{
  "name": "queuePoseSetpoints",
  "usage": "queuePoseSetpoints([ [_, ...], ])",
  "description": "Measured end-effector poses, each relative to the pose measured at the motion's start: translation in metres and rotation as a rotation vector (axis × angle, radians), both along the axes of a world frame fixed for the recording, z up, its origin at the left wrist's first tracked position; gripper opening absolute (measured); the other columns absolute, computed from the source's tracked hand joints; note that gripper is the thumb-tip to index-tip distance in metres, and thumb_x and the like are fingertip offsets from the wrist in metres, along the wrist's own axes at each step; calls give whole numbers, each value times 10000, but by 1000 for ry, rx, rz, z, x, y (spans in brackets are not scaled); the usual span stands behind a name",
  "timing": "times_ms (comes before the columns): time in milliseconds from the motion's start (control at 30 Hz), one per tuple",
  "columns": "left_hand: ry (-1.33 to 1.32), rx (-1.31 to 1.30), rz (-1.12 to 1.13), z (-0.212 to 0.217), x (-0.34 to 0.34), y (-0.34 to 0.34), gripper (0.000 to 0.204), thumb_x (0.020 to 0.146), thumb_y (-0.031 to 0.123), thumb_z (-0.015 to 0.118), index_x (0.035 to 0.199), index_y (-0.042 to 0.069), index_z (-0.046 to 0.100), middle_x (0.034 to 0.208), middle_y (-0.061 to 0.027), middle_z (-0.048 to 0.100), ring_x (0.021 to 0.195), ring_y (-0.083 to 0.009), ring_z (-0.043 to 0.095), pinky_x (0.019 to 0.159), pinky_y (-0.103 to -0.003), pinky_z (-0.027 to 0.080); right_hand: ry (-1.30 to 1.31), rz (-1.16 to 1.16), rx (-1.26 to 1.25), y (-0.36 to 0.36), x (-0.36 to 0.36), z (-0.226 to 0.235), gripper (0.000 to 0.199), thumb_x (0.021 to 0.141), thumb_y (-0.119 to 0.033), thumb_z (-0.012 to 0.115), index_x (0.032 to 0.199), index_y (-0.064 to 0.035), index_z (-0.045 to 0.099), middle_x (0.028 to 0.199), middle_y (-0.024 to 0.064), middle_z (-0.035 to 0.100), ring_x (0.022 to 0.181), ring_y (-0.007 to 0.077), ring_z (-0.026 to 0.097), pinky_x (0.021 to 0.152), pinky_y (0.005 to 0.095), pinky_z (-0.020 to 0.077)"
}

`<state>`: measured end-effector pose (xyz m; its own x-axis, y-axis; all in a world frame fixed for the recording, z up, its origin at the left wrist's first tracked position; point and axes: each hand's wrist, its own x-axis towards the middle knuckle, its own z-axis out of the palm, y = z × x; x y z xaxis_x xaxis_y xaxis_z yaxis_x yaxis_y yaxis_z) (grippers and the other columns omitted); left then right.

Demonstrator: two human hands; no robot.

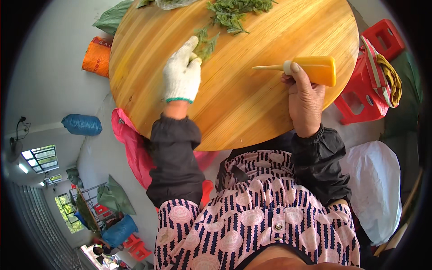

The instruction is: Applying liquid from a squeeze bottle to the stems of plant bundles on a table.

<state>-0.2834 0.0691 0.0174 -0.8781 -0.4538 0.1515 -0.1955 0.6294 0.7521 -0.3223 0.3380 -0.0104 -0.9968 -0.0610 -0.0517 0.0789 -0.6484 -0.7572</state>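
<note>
The left hand (182, 72), in a white knitted cotton glove with a green-edged cuff, lies on the round table (243, 112) with its fingers held together and its fingertips pinching a small leafy green sprig (206, 44). The bare right hand (305, 101), well apart from the left, is closed around an orange squeeze bottle (315, 69) of smooth plastic; the bottle lies sideways above the tabletop, its long tapering nozzle (267, 68) pointing toward the gloved hand, the thumb pressed near the neck. Both forearms wear dark gathered sleeve covers over a pink and navy striped garment with round motifs. The tabletop is of laminated pale wood strips with a glossy finish. Beyond the left fingertips lies a larger heap of feathery green leaves (236, 11). To the right of the right hand stand red plastic stools (366, 92), one bearing a striped cloth bag (382, 76); nearer the body on that side is a white plastic sack (375, 189). Left of the left hand are an orange sack (96, 56), a blue bundle (82, 124), and a pink cloth (130, 144) below the table's rim.
</note>
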Motion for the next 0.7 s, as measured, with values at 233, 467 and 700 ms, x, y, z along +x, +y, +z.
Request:
queuePoseSetpoints([
  [233,-46,-57,-255,12,44,-35,527,904,-113,580,1415,12,591,1297,-46,667,948,-70,572,867,-225,498,25,19,7,1,2,4,191,925,-145,762,1019,3,686,912,47,690,813,141,629,789,310,512],
  [467,271,-214,252,9,43,27,481,926,-32,633,1404,-25,578,1343,-99,667,922,-64,624,796,-241,529,37,13,16,5,1,-2,212,931,-145,758,1058,4,677,945,56,691,841,146,633,806,317,518],
  [700,99,-411,194,-17,32,54,563,850,154,804,1356,-5,615,1024,-163,727,874,-237,686,793,-358,555,40,22,-39,4,1,1,193,931,-140,757,1049,-6,684,934,54,694,831,149,638,788,316,514],
])
